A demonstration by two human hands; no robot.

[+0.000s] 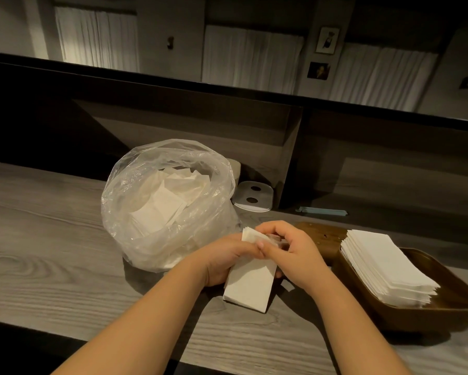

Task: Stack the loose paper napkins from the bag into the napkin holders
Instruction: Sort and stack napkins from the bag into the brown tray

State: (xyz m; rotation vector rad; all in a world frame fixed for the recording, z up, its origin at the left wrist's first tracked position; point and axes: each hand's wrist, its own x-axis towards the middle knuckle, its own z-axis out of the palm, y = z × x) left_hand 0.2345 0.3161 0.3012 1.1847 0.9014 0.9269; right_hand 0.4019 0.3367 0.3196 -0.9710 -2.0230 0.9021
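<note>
A clear plastic bag (pixel 135 212) full of loose white napkins (pixel 162 204) sits open on the wooden counter. Just in front of it both hands hold a bundle of white napkins (pixel 250 285). My left hand (pixel 222 258) grips the bundle from the left side, thumb over the top. My right hand (pixel 289 250) curls over its upper right edge. To the right, a dark wooden napkin holder (pixel 443 312) carries a neat stack of white napkins (pixel 384 263). A second dark wooden holder (pixel 322 236) lies behind my right hand, partly hidden.
A white plastic lid (pixel 251 197) with two dark oval holes lies behind the bag against the back wall. A pale blue strip (pixel 322 211) lies on the counter further right. Bare wooden counter (pixel 51 239) stretches to the left; its front edge runs below my forearms.
</note>
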